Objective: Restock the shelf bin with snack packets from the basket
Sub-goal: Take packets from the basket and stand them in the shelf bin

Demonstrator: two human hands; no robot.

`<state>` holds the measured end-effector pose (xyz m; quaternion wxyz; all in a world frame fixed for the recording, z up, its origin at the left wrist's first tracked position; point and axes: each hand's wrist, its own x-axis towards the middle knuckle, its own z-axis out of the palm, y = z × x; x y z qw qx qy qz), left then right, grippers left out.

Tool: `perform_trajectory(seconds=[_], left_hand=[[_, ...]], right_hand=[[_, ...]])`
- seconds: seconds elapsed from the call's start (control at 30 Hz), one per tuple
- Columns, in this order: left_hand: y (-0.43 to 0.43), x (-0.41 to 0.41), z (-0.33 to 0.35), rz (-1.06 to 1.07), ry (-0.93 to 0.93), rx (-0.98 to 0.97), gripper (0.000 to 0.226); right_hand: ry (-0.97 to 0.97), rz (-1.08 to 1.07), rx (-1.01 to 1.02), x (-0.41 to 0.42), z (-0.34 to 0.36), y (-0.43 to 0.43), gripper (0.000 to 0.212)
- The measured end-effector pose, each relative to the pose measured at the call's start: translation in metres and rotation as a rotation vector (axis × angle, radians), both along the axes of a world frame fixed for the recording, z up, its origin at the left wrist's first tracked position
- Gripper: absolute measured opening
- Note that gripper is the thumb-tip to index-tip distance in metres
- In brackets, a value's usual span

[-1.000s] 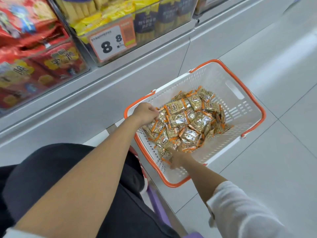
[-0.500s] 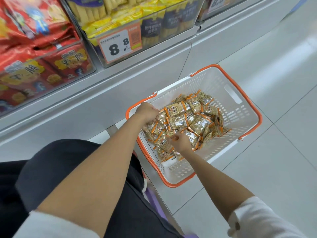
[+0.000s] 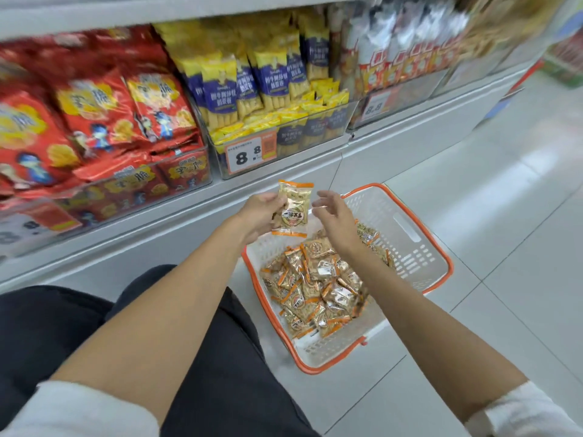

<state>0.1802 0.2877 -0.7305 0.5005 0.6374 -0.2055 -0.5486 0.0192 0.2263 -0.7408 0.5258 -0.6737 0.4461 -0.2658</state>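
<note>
Left grip (image 3: 258, 216): one hand, raised, with fingers and thumb curled round the left edge of a single snack packet (image 3: 292, 209). It holds the packet upright above the basket's far-left corner.
Held packet: one, pale gold with orange ends, its label facing the camera.
Right grip (image 3: 332, 216): one hand, wide open and holding nothing, fingers loosely spread. The fingertips (image 3: 318, 203) are just beside the held packet's right edge and not touching it.
Arms: two bare forearms with white sleeves pushed up, both stretched forward. The right one crosses over the basket.
Basket (image 3: 449, 266): one, white with an orange rim, on the floor close to the shelf base.
Packets in basket (image 3: 315, 288): one overlapping heap, too many to count, lying toward the near-left corner. A few more show behind the right wrist.
Shelf bins: three clear ones along the shelf edge. One holds red bags (image 3: 104, 121), one holds yellow-and-blue packs (image 3: 271, 77), and the third is blurred. Which one takes the packets cannot be told.
Price tags (image 3: 249, 156): two read 8.8.
</note>
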Motion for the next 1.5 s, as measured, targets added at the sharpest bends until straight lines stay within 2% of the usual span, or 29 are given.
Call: perform_trajectory(seconds=[0.07, 0.2, 0.37, 0.43, 0.5, 0.6, 0.67, 0.77, 0.83, 0.93, 1.0, 1.17, 1.27, 1.5], left_hand=[[0.007, 0.009, 0.023, -0.118, -0.048, -0.031, 0.023], [0.021, 0.031, 0.072, -0.194, -0.145, -0.071, 0.029], [0.045, 0.056, 0.126, -0.203, -0.083, -0.172, 0.031], [0.054, 0.066, 0.144, -0.112, -0.126, -0.215, 0.028], [0.061, 0.078, 0.165, 0.091, -0.173, -0.313, 0.024], [0.071, 0.095, 0.204, 0.286, -0.164, -0.439, 0.017], [0.079, 0.107, 0.229, 0.28, -0.225, -0.463, 0.013], [0.098, 0.125, 0.265, 0.192, -0.444, -0.473, 0.014], [0.112, 0.137, 0.289, 0.142, -0.526, -0.484, 0.019], [0.134, 0.154, 0.321, 0.126, -0.554, -0.545, 0.021], [0.15, 0.168, 0.338, 0.151, -0.607, -0.545, 0.015], [0.185, 0.205, 0.363, 0.183, -0.724, -0.476, 0.007], [0.199, 0.228, 0.379, 0.263, -0.821, -0.461, 0.005], [0.227, 0.28, 0.411, 0.383, -1.078, -0.398, 0.013]], right_hand=[[-0.084, 0.049, 0.113, 0.013, 0.034, -0.009, 0.027], [-0.099, 0.109, -0.025, 0.035, 0.083, -0.011, 0.007], [-0.235, 0.04, -0.111, 0.062, 0.137, 0.0, 0.01], [-0.322, 0.003, -0.049, 0.072, 0.157, 0.005, 0.008], [-0.362, 0.012, 0.011, 0.079, 0.175, 0.009, 0.009], [-0.253, 0.209, 0.033, 0.088, 0.197, 0.017, 0.016], [-0.132, 0.34, -0.03, 0.097, 0.215, 0.026, 0.023], [-0.172, 0.365, -0.162, 0.115, 0.251, 0.039, 0.034], [-0.176, 0.413, -0.259, 0.128, 0.274, 0.049, 0.027], [-0.171, 0.448, -0.366, 0.149, 0.296, 0.064, 0.016], [-0.213, 0.426, -0.399, 0.163, 0.306, 0.073, 0.007], [-0.31, 0.436, -0.39, 0.211, 0.319, 0.092, 0.017], [-0.328, 0.497, -0.424, 0.249, 0.333, 0.104, 0.009], [-0.33, 0.582, -0.562, 0.329, 0.368, 0.122, 0.013]])
